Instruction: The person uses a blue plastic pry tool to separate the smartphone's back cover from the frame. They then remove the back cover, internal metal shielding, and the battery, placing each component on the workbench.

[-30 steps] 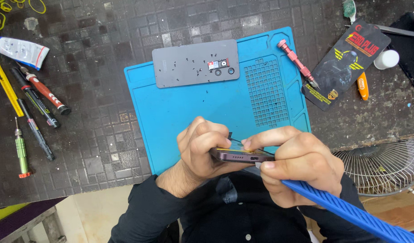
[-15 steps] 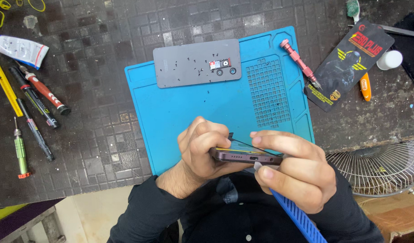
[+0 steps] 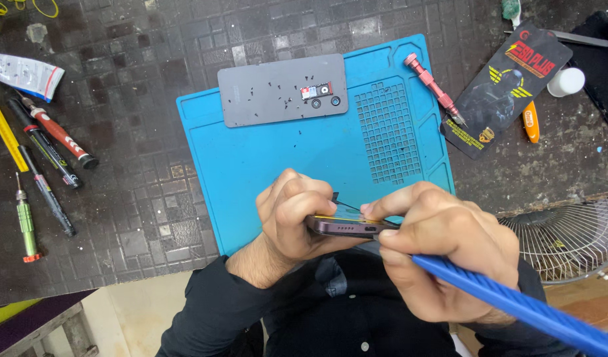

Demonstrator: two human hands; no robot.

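Your table is the dark tiled one filling most of the frame, with the blue mat sitting centre-right on it and its right edge close to the table's lip by the fan grille at lower right. Compared with half a second ago, your hands have barely shifted; the blue tool now runs out to the lower right corner at a flatter angle, so I'd guess you're levering along the seam rather than starting fresh. Your left hand is curled tight round the phone, held edge-up just over the mat's lower edge; your right hand pinches the phone's right end and grips the tool. The grey back cover lies at the mat's top. Open mat shows between it and your hands.
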